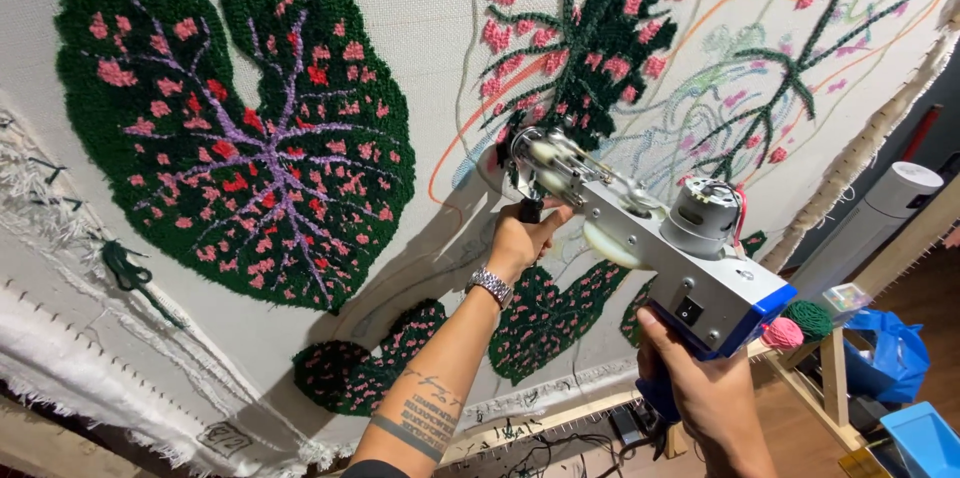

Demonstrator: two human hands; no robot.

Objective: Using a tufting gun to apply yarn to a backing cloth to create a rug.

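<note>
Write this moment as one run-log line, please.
left hand: front grip | right hand: rear handle | tufting gun: tip at canvas

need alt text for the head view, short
Two bare hands hold a tufting gun against a stretched cloth: the left hand on the front handle, the right hand around the blue rear grip. The cloth carries a tufted dark green leaf with pink spots and purple veins, and half-filled leaves beside it.

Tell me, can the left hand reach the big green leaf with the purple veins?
Probably yes. The left hand grips the front handle of the tufting gun, and the big green leaf lies just beside it on the same cloth, with nothing between. It would have to let go first.
</note>
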